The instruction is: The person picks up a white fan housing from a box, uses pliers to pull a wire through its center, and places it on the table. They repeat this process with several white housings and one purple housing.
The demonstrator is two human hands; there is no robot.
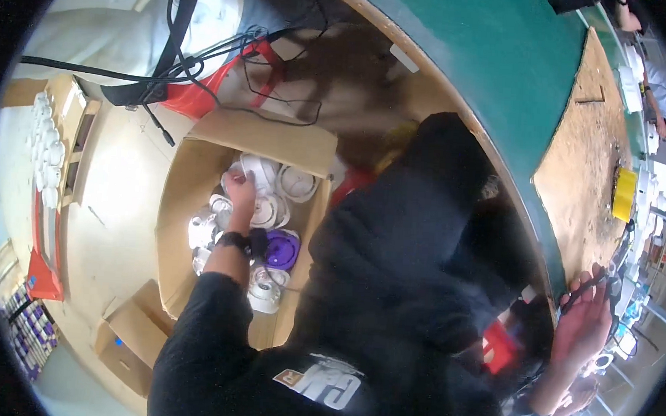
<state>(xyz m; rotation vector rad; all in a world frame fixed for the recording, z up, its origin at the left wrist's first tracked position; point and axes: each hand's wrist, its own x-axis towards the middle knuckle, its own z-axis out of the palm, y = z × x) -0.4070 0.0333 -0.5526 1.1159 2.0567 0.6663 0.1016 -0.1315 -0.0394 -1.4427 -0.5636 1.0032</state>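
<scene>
My left hand [239,190] reaches down into an open cardboard box [178,221], its fingers curled at a white rounded plastic part [257,174]. Several more white round parts lie loosely around it, one of them a ring-shaped part [297,183]. Below the hand, near the black band on my wrist, is a purple round part [281,249]. Far off to the right, my right hand [584,319] is at the edge of the green-topped table, palm turned up. A slim black-handled tool [589,285] lies across its curled fingers; its working end is not clear.
The green table [502,62] curves along the right, carrying a brown board [584,155] and a yellow roll [624,194]. Black cables [205,55] hang by a red stool [203,93] behind the box. A smaller carton [133,333] stands at lower left; white parts [45,145] fill a rack.
</scene>
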